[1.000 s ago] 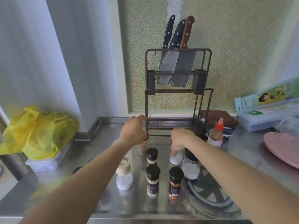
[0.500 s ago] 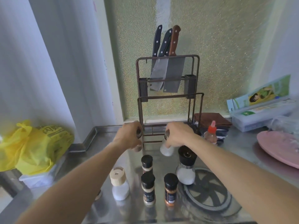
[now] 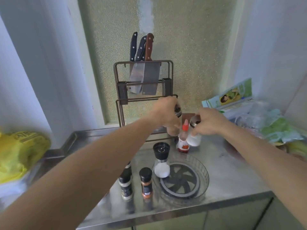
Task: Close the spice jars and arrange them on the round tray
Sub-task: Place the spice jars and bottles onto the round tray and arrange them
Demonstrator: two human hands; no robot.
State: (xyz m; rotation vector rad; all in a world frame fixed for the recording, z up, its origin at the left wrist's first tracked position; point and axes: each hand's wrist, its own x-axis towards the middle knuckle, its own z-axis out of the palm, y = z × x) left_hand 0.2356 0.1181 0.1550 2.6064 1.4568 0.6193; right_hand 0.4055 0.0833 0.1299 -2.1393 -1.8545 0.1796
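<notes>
Barely under way, by the look of it: nothing seated squarely in the round tray except perhaps the salt grinder, standing at the tray's left rim, inside or just against it not clear from this angle. Left hand wrapped closed around a brownish shaker, lifted above the steel counter in front of the knife rack; metal top peeking out by the thumb, open or shut impossible to tell. Right hand closed on a white shaker with a metal cap, also raised, just right of a red-capped bottle standing on the counter behind the tray. Both lifted shakers close together, almost level, well back from the tray. Still waiting on the counter left of the tray: an orange spice jar with black lid on, and a pale spice jar beside it, partly hidden by the left forearm, lid seemingly on too. Probably left to do: checking and shutting the two held tops, setting both down in the tray, then bringing over the remaining jars
</notes>
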